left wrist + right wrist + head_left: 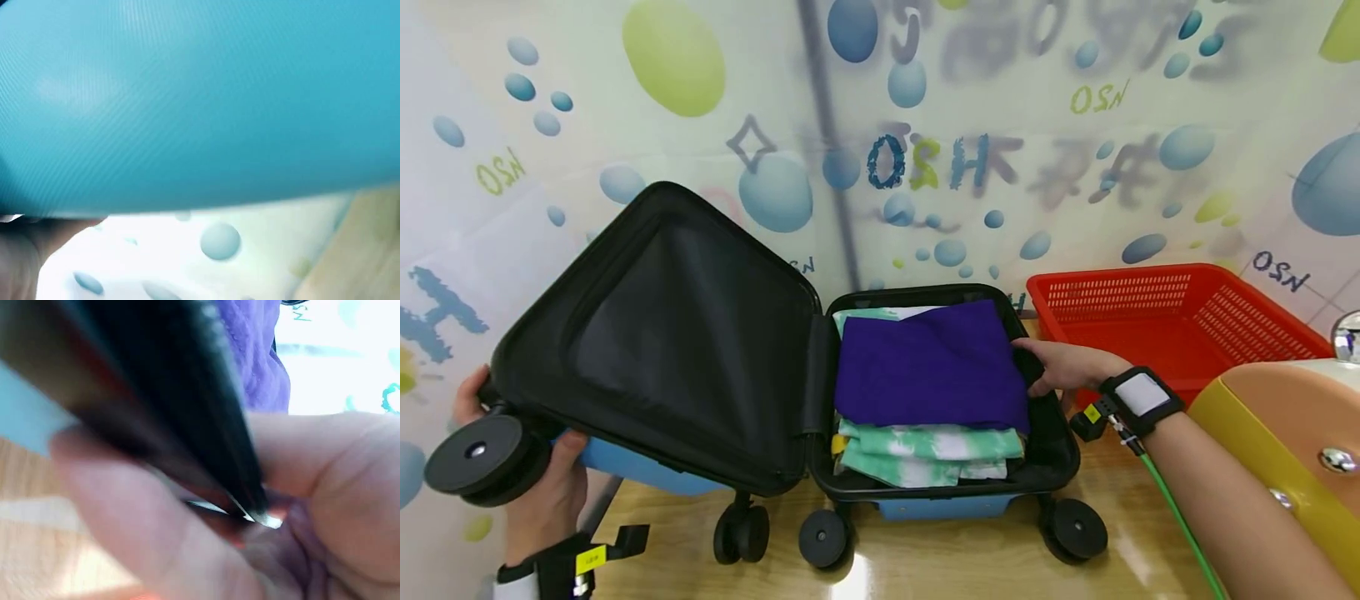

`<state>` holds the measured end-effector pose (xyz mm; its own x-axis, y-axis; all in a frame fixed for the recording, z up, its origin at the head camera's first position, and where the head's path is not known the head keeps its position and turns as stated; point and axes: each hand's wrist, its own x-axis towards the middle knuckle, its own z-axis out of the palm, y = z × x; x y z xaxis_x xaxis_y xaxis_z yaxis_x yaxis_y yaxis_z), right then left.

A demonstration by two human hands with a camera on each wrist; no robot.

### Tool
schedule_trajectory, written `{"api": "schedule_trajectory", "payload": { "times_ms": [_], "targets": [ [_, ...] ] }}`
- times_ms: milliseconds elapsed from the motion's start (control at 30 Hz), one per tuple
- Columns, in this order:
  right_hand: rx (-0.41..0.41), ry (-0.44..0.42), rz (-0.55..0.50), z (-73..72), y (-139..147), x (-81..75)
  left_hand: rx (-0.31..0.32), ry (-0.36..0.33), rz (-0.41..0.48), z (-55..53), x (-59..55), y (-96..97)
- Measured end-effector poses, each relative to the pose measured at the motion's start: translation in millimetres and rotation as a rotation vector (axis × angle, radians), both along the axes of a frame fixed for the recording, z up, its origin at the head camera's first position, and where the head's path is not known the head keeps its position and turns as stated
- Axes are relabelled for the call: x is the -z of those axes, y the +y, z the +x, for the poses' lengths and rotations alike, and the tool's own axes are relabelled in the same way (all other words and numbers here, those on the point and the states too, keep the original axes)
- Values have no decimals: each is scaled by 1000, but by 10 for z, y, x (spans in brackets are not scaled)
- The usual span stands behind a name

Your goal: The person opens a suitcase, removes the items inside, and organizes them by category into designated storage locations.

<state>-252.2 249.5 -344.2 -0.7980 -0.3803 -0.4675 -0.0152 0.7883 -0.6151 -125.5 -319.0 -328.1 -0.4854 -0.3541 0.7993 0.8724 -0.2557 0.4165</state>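
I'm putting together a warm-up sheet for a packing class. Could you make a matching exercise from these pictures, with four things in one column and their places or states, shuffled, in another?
Column 1
1. Purple cloth
2. Red basket
3. Left suitcase half
4. Green-and-white cloth

Column 2
A. Tilted up, held by the left grip
B. Mostly under another cloth, folded edges showing
C. To the right of the right suitcase half
D. Lying folded on top of other cloth

Right pairs: 1-D, 2-C, 3-A, 4-B

It resembles a bathroom; H2O-print curtain [925, 108] behind, orange basin [1262, 400] alongside.
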Motion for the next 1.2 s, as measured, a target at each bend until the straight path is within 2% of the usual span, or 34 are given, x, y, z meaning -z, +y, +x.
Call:
{"api": "schedule_trajectory", "payload": {
  "times_ms": [133,367,400,467,533,600,633,667,733,833,967,1000,1067,1133,1167,1200],
  "targets": [
    [-39,-30,37,17,10,-51,12,-66,7,53,189,-133],
    [-51,-15,43,71,78,-104,-32,-151,-7,189,543,-325],
    [-50,-2,47,76,87,-106,-37,-183,-2,216,580,-343],
    [-48,17,48,90,93,-111,-104,-283,-31,276,639,-385],
    [-53,29,50,100,101,-110,-180,-412,-78,334,677,-425],
    [-52,39,58,112,107,-111,-230,-518,-138,378,744,-485],
    [-52,44,65,118,109,-114,-258,-576,-180,393,765,-514],
    [-50,51,75,121,112,-116,-260,-621,-221,403,783,-549],
    [-47,64,92,129,108,-127,-321,-713,-368,420,833,-631],
    [-45,80,115,137,103,-142,-337,-831,-593,461,860,-742],
    [-40,78,135,143,106,-151,-255,-859,-825,499,869,-863],
    [-42,77,140,144,110,-151,-265,-864,-879,506,873,-883],
    [-54,79,152,141,111,-150,-336,-882,-1002,523,891,-925],
    [-65,80,162,139,111,-150,-429,-947,-1133,551,911,-965],
    [-66,80,166,138,111,-152,-440,-987,-1178,559,923,-985],
    [-68,82,171,138,112,-153,-419,-1036,-1201,565,933,-1002]
  ]
}}
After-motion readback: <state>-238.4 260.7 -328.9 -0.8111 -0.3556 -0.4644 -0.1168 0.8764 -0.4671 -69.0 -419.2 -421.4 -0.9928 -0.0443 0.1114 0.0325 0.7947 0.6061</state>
